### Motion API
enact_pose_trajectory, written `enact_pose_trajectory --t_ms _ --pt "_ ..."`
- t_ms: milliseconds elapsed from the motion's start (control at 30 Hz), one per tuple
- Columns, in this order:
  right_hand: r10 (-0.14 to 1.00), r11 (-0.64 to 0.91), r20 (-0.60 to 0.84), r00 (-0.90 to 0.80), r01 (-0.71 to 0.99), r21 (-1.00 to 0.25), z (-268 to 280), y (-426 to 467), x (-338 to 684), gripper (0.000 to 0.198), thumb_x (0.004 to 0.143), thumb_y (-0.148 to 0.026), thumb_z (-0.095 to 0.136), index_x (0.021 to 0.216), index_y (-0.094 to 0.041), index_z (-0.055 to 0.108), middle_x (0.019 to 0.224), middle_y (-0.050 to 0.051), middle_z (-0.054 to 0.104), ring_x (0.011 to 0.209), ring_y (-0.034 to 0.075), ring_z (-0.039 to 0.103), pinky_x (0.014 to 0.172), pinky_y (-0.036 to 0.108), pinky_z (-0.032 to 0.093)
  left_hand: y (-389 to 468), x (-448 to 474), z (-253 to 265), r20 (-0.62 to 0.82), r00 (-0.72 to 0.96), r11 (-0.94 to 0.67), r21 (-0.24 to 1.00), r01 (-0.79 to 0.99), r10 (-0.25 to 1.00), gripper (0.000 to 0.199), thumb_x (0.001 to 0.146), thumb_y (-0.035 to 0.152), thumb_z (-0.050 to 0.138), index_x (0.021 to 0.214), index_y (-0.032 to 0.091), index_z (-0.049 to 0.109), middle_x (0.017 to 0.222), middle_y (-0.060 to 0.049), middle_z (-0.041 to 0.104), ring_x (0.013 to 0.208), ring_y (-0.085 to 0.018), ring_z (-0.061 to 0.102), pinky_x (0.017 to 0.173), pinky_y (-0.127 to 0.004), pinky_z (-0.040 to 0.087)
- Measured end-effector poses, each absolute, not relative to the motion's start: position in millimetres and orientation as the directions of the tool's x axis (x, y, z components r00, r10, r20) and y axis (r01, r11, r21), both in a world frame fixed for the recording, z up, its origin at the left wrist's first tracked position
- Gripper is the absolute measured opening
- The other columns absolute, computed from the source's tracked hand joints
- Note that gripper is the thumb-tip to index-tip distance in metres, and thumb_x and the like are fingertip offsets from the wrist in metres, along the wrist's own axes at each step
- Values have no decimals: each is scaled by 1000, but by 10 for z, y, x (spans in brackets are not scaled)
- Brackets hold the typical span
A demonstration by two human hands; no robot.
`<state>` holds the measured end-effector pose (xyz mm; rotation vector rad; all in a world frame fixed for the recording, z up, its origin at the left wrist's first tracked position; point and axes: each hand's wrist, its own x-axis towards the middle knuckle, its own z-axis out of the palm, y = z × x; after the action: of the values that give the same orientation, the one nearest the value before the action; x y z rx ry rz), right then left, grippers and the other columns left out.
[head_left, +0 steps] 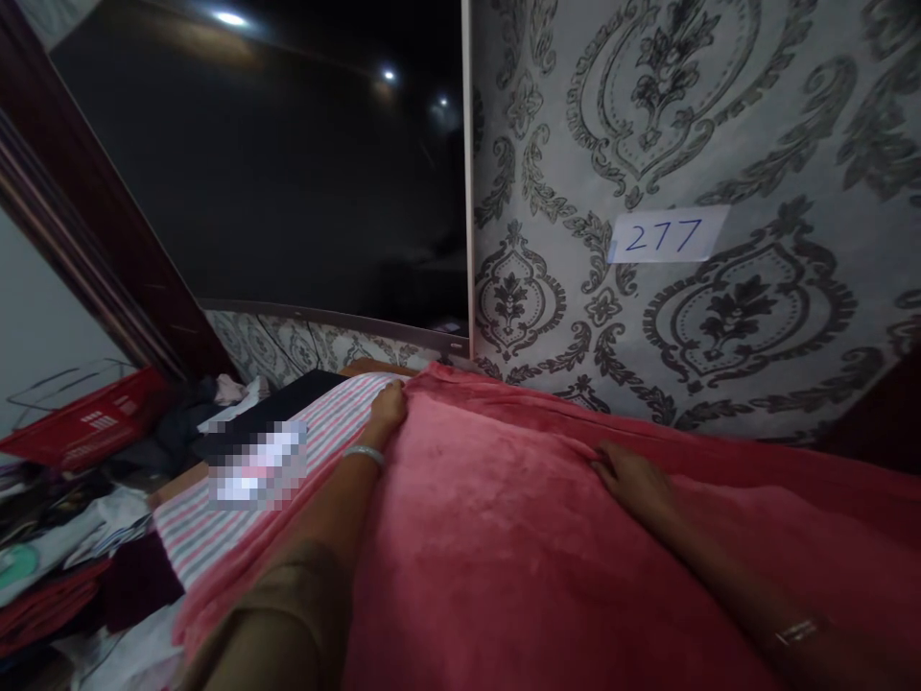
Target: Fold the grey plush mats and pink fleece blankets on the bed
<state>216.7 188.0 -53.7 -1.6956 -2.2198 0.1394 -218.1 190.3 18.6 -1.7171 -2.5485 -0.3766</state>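
A red-pink plush blanket (489, 537) lies spread in front of me, with a fold running along its far side. My left hand (389, 407) is closed on the blanket's far left corner, close to the wall. Farther right, my right hand (634, 482) pinches the blanket's folded upper edge between thumb and fingers. Under the blanket's left side shows a striped cloth (335, 408) in white, pink and grey. Part of that cloth is covered by a blurred patch.
A large dark television (288, 173) hangs at the back left. Behind the blanket rises a patterned wall (547, 192) bearing a paper label (669, 235) marked 277. At left are a red shopping basket (93, 422), piled clothes (54, 609) and a flat black item (288, 403).
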Motion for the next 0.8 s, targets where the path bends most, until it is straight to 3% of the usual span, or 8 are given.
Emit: enact_pose_trajectory --t_ms 233,367,600,700,800 --pt "944 308 213 -251 903 -299 -473 1831 2184 33 95 -30 46 118 -18 67 115 14 72 103 29 68 83 36 50 1651 -2337 310 84 -468 441 226 869 879 30 96 28 48 118 14 64 123 -15 71 111 -24 67 81 -28 48" --pt "967 246 125 -222 939 -239 -356 1748 2202 34 98 -36 43 114 -19 67 112 15 73 101 33 68 79 38 48 1478 -2356 302 53 -488 464 233 854 871 27 96 30 50 109 14 68 117 -15 74 106 -25 69 78 -29 48" --pt "958 278 21 -285 912 -301 -238 1854 2270 24 95 -30 50 92 -17 69 94 12 74 89 25 69 68 29 42 1362 -2414 316 57 -522 492 259 831 851 27 100 27 46 109 13 68 121 -17 70 114 -26 65 90 -35 50" --pt "978 205 20 -206 951 -231 -171 1798 2229 25 96 -26 49 106 -15 69 105 15 74 97 27 69 72 30 45 1344 -2421 342 27 -512 483 296 824 858 30 97 39 58 114 15 66 119 -11 68 109 -23 65 94 -43 53" --pt "962 242 157 -223 963 -117 -42 1584 2181 32 94 -20 49 121 -14 65 123 19 68 110 31 65 82 36 49 1242 -2476 386 -5 -485 457 344 821 875 35 96 43 60 117 16 64 119 -9 67 106 -21 65 93 -44 54"
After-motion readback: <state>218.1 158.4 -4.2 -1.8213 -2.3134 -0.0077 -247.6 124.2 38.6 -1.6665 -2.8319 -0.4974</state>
